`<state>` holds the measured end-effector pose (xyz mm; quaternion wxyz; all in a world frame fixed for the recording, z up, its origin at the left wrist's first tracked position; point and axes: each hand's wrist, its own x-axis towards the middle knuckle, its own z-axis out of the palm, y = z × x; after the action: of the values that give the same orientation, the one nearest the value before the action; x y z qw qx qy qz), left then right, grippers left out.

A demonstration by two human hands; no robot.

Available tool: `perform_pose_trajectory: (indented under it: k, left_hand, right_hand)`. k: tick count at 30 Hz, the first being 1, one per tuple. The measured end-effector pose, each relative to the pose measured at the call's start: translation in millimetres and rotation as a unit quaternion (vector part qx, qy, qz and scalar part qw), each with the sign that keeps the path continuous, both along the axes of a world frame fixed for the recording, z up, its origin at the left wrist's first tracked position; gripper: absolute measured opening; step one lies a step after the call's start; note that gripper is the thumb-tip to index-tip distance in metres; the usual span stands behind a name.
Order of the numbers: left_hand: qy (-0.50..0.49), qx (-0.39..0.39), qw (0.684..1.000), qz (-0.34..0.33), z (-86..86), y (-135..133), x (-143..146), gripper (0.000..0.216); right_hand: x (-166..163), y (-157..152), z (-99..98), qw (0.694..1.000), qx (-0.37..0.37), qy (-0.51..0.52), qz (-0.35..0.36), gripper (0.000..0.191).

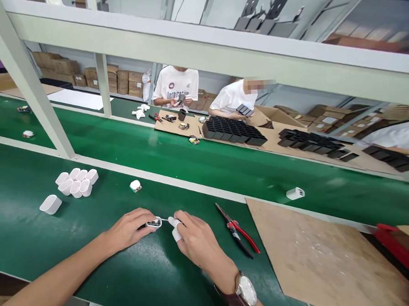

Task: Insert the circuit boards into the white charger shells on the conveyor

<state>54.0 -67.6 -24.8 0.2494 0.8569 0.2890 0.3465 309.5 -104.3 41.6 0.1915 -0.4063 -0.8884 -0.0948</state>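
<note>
My left hand (133,225) is closed around a small white plastic housing (154,223), whose open end shows dark electronic parts inside. My right hand (195,235), with white covers on two fingers, grips a thin metal tool (164,219). The tool's tip reaches the housing's edge; its handle is hidden in the fingers, so its exact kind does not show. To the right of that hand lie long-nose pliers (236,229) with red and black handles. A white-topped circuit piece (136,186) rests beyond my left hand.
Several empty white housings (77,182) stand at the left, one of them (51,204) apart. A brown board (319,252) covers the right side. On the green conveyor (191,163) lies a white adapter (295,193). Across it, people handle black cases (234,131). A metal frame (198,39) spans above.
</note>
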Motion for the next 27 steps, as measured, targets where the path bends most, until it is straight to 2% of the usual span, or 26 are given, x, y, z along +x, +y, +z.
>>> perform_pose_trajectory:
  k: [3, 6, 8, 10, 14, 16, 18, 20, 22, 23, 25, 26, 27]
  left_hand:
    - [-0.01, 0.043, 0.999, -0.012, 1.7, 1, 1, 0.023]
    - [0.005, -0.004, 1.0, 0.013, 0.2, 0, 1, 0.023]
    - [0.016, -0.036, 0.999, 0.035, -0.7, 0, 0, 0.029]
    - [0.024, -0.019, 0.999, 0.029, 0.3, -1, -1, 0.03]
    - [0.017, 0.086, 0.996, -0.022, 7.9, -4, 1, 0.021]
    - [0.006, 0.102, 0.995, -0.02, 11.8, -7, 4, 0.02]
    - [0.007, 0.08, 0.997, -0.023, 14.0, -9, 8, 0.016]
    - [-0.017, 0.002, 1.0, -0.012, 14.6, -7, 11, 0.011]
    - [-0.092, -0.155, 0.983, 0.028, 14.9, -3, 11, 0.014]
    - [-0.143, -0.252, 0.956, 0.053, 15.3, -1, 11, 0.019]
    - [-0.235, -0.415, 0.875, 0.085, 17.0, 3, 10, 0.028]
    - [-0.266, -0.466, 0.839, 0.09, 18.2, 5, 9, 0.032]
    - [-0.284, -0.494, 0.817, 0.089, 19.6, 7, 9, 0.034]
  right_hand:
    - [15, 7, -0.2, 0.998, -0.041, 0.041, -0.039, 0.023]
    - [38, 23, -12.0, 0.987, -0.056, 0.084, -0.124, 0.029]
    - [50, 33, -24.9, 0.983, -0.041, 0.05, -0.172, 0.03]
    - [55, 39, -36.5, 0.981, -0.03, 0.005, -0.192, 0.028]
    - [44, 39, -40.4, 0.982, -0.027, -0.005, -0.186, 0.025]
    - [31, 37, -34.3, 0.987, -0.024, 0.026, -0.154, 0.028]
    - [18, 35, -29.9, 0.992, -0.022, 0.08, -0.092, 0.033]
    - [6, 33, -31.5, 0.992, -0.023, 0.122, -0.03, 0.035]
    - [-3, 30, -39.1, 0.992, -0.03, 0.122, 0.005, 0.035]
    - [-6, 29, -44.1, 0.993, -0.035, 0.109, 0.012, 0.034]
    - [-10, 25, -53.4, 0.996, -0.044, 0.069, 0.019, 0.032]
    - [-11, 24, -57.0, 0.998, -0.047, 0.05, 0.018, 0.031]
    - [-12, 22, -59.5, 0.998, -0.05, 0.034, 0.014, 0.029]
